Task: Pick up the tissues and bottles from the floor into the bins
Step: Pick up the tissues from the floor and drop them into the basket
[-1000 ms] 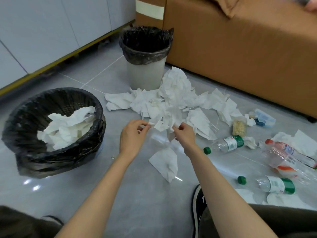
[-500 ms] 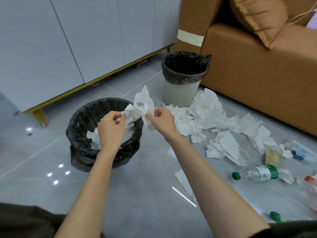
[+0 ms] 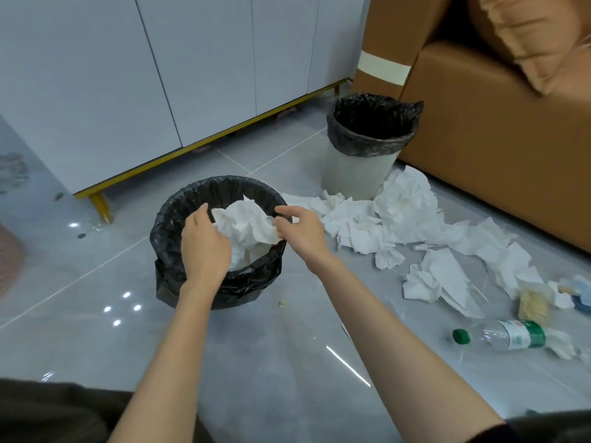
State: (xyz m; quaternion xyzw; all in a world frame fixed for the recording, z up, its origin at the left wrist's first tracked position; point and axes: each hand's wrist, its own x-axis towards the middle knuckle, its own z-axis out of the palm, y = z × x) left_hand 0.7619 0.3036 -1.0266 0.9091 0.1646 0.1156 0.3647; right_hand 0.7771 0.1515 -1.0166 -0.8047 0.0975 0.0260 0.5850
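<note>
A low bin with a black liner (image 3: 166, 225) sits on the floor in front of me and holds white tissues. Over its opening hangs a crumpled white tissue wad (image 3: 246, 225), held between both hands. My left hand (image 3: 204, 247) grips the wad's left side with its fingers down in the bin. At the wad's right edge, just over the rim, my right hand (image 3: 300, 231) pinches it. Several more tissues (image 3: 406, 212) are strewn over the floor to the right. A clear bottle with a green cap and label (image 3: 511, 334) lies further right.
A taller grey bin with a black liner (image 3: 358, 174) stands behind the tissue pile, against a brown sofa (image 3: 495, 139). White cabinets on gold legs (image 3: 160, 75) line the back left. A small snack bag (image 3: 532, 303) and a blue item (image 3: 582, 295) lie at the right edge.
Both hands lifted a tissue wad from the pile and carried it left to the low bin. It has now dropped from above the rim into the opening.
</note>
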